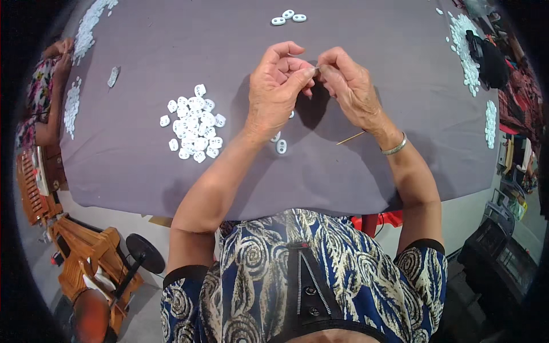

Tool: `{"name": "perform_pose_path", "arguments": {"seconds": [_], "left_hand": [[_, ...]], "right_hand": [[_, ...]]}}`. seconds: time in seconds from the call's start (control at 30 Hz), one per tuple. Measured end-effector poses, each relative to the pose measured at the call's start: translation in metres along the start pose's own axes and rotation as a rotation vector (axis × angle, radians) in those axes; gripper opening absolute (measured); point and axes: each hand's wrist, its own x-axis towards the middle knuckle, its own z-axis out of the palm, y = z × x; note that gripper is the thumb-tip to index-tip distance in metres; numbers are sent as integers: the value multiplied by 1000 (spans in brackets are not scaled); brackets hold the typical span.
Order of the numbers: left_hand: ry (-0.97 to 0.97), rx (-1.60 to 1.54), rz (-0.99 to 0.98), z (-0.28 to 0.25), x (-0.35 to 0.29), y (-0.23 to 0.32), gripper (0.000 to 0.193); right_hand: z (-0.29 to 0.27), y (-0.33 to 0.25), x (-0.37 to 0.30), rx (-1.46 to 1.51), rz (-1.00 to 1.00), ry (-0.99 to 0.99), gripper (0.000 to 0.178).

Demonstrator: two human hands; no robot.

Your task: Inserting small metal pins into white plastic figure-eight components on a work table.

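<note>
My left hand (280, 86) and my right hand (350, 83) meet above the grey cloth, fingertips touching. Both are closed in a pinch around something tiny, possibly thin, which is too small to name. Left of my left forearm lies a heap of white pieces (194, 127), small and rounded, with dark holes. Several flat white ovals with two holes (281, 147) lie near my left wrist, some partly hidden by it. A thin wooden stick (350, 138) rests on the cloth beside my right wrist, which wears a metal bangle (394, 144).
Three white two-hole ovals (288, 17) sit at the far middle of the cloth-covered table (171, 51). More white piles (466, 54) line the right edge, near a black object (490, 62). Another person's arms (57, 86) reach in at left, beside white piles (72, 106). A wooden chair (94, 251) stands lower left.
</note>
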Motion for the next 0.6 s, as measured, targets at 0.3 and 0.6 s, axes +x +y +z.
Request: {"name": "perform_pose_path", "arguments": {"seconds": [0.3,0.6], "left_hand": [[4,-19,13,-4,1,-2,31],[27,182,2,-3,4,-1,35]], "right_hand": [[7,6,2,26,62,19,18],[-7,4,9,-86,-57,-7,17]]}}
